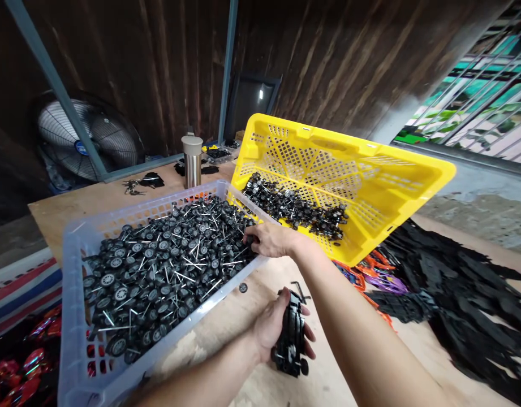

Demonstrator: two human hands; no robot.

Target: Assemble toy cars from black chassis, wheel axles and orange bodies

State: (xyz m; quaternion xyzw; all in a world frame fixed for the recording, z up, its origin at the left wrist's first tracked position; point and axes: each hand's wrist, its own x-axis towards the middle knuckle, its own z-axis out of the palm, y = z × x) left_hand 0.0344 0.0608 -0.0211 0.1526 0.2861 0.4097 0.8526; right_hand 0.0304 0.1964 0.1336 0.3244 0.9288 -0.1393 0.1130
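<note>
My left hand point(274, 325) is wrapped round a black toy car chassis point(291, 333), held over the table, with small wheels showing at its lower end. My right hand point(266, 239) reaches over the near right rim of a clear plastic crate point(218, 298). Its fingers are curled together on a dark wheel at the edge of the pile; the rest of that piece is hidden. Black toy wheels on thin metal axles point(175, 254) fill the crate. One loose wheel point(243, 288) lies on the table just outside it.
A tilted yellow basket point(396, 175) holds small dark parts point(294, 203). Black flat pieces point(464, 294) and orange and purple shells point(385, 280) lie at the right. A steel tumbler point(193, 164) and a fan point(86, 138) stand behind. A hex key point(300, 291) lies near my left hand.
</note>
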